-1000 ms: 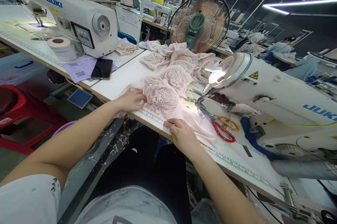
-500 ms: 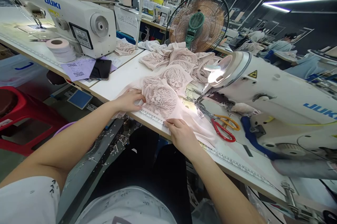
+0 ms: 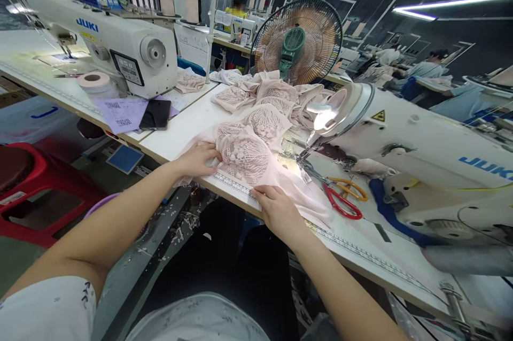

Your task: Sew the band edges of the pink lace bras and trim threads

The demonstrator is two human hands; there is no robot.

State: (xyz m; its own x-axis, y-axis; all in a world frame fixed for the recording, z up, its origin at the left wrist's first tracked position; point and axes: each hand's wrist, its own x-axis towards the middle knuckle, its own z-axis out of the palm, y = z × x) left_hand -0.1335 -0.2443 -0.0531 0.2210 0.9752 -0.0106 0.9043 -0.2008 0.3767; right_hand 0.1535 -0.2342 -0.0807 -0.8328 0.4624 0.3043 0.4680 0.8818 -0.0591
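Note:
A pale pink lace bra (image 3: 246, 156) lies on the white sewing table (image 3: 176, 140), its cups facing up near the front edge. My left hand (image 3: 198, 159) rests on its left side, thumb and fingers apart over the fabric. At the lower edge of the right cup, my right hand (image 3: 274, 204) has its fingers closed together on the pink fabric. Right of the bra is the lit needle area of a sewing machine (image 3: 420, 132). Red-handled scissors (image 3: 342, 203) and orange-handled scissors (image 3: 352, 187) lie beside it.
More lace pieces (image 3: 276, 90) are heaped behind the bra, before a large fan (image 3: 295, 41). A phone (image 3: 155, 115), purple papers (image 3: 122, 115) and a tape roll (image 3: 96, 84) lie left, near a second machine (image 3: 124, 44). A red stool (image 3: 40, 196) stands below. People sit farther back.
The camera view has shifted slightly. Both hands stay at about the same places on the bra, which has barely changed.

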